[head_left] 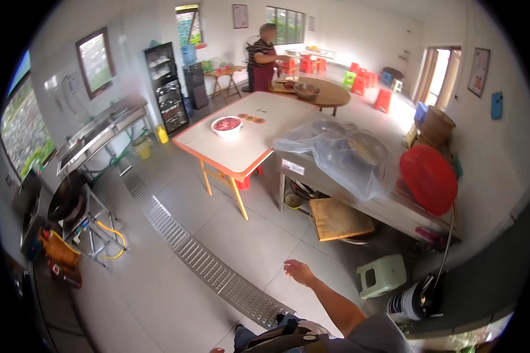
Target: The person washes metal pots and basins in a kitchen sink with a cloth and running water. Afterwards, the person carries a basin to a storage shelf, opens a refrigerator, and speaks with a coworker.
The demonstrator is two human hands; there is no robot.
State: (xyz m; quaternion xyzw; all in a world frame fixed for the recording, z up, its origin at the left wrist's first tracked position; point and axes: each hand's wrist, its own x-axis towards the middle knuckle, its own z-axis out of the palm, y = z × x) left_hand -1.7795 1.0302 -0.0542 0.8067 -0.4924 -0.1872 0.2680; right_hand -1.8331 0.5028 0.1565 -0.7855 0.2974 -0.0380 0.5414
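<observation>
My right hand [299,273] hangs over the grey tiled floor at the lower middle, fingers loosely bent and apart, with nothing in it. Only a small skin-coloured patch of my left hand [218,350] shows at the bottom edge; its fingers cannot be made out. Ahead, a white bowl [219,132] of red meat rests on a pale table [203,150] with an orange rim. To the right, clear plastic sheeting [330,150] covers large round pans on a metal counter [303,166].
A metal drain grate [203,256] crosses the floor. Right: wooden board [341,219], green stool [383,276], red lid [429,179]. Left: wok stand [91,220] with yellow hose, steel sink [103,132]. Behind, a person [265,59] stands by a round table [333,93].
</observation>
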